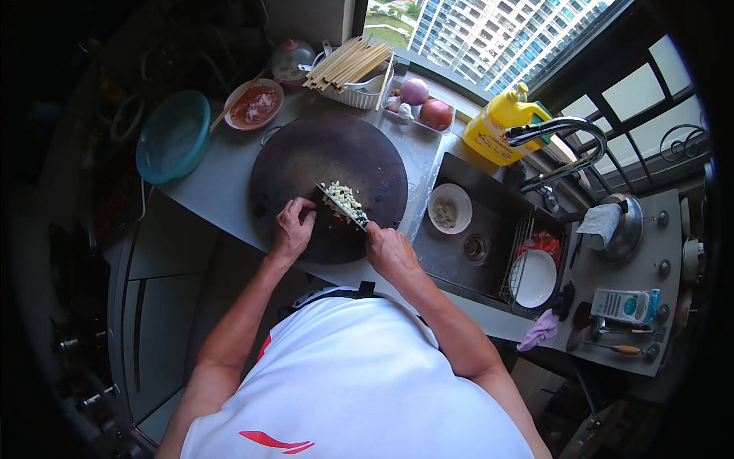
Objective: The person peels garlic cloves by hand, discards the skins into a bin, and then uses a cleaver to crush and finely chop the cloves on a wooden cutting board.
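Note:
A large round dark chopping board (pixel 298 155) lies on the counter before me. My right hand (pixel 393 251) grips the handle of a kitchen knife (pixel 338 205), whose blade stretches up and left across the board. Chopped pale garlic (pixel 346 197) lies along the blade, mostly on its right side, with some bits scattered around. My left hand (pixel 295 227) rests at the board's lower left, left of the blade, with curled fingers; whether it holds anything is hidden.
Right of the board is a sink (pixel 424 252) with a bowl of pale food (pixel 461 195) and a white plate (pixel 533 278). Behind stand onions and garlic in a plastic tray (pixel 447 127), a chopstick basket (pixel 361 101) and a yellow jug (pixel 493 129). A plate of raw meat (pixel 272 121) and teal basin (pixel 174 136) stand left.

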